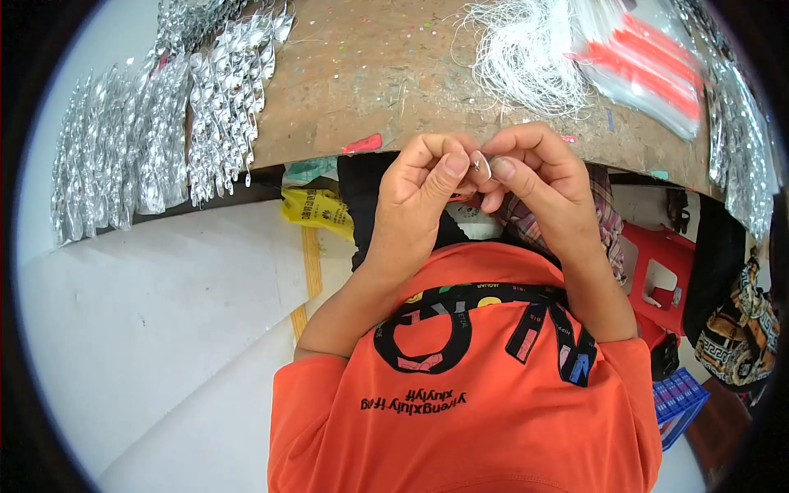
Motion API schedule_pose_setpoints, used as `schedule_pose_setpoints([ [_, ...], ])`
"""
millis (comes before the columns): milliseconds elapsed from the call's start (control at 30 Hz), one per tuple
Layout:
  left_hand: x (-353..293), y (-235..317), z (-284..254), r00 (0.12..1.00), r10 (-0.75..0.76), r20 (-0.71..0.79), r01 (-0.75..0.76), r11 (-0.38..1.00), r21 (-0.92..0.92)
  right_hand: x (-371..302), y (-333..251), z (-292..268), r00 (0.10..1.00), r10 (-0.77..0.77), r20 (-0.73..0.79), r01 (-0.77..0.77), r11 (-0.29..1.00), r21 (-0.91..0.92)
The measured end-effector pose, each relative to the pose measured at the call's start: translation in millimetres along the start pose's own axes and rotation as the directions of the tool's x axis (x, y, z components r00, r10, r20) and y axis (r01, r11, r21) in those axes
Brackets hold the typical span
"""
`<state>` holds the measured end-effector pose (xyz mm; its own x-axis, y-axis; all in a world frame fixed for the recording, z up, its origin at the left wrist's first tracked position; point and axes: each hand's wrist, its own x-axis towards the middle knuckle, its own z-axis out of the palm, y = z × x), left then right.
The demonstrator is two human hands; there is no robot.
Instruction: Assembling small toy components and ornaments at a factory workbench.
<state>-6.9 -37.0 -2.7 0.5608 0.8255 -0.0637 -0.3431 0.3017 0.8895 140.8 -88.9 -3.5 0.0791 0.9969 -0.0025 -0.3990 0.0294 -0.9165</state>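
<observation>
Both hands meet just in front of the table's near edge. My left hand pinches with thumb and forefinger at one side of a small white loop, which looks like thin cord. A tiny dark bit shows within the loop, too small to name. On the loop's other side, the thumb and fingers of my right hand are closed on it. Beyond the hands, a loose bundle of white cord lies on the brown table.
Shiny silver twisted strips hang over the table's left edge, and more silver strips hang at the right. Clear and red plastic strips lie at the back right. Below are a yellow bag and a red stool.
</observation>
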Motion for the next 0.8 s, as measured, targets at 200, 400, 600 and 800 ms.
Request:
schedule_pose_setpoints([
  [200, 1, -6, -2, 1.0, 0.02, -0.018, -0.02, 1.0, 0.0, 0, -4, 1, 0.993, -0.114, 0.036, 0.119, 0.962, -0.244],
  [400, 3, -14, -7, 1.0, 0.003, -0.015, -0.004, 0.999, -0.053, -1, -4, 5, 0.978, -0.19, 0.08, 0.201, 0.792, -0.576],
  [600, 3, -13, -11, 0.998, 0.056, 0.025, -0.055, 0.997, -0.053, -3, 2, 0, 0.968, -0.236, 0.084, 0.238, 0.764, -0.6],
  [800, 4, -11, -22, 0.999, 0.01, 0.051, -0.007, 0.998, -0.063, -5, -7, 2, 0.955, -0.252, 0.154, 0.294, 0.762, -0.577],
])
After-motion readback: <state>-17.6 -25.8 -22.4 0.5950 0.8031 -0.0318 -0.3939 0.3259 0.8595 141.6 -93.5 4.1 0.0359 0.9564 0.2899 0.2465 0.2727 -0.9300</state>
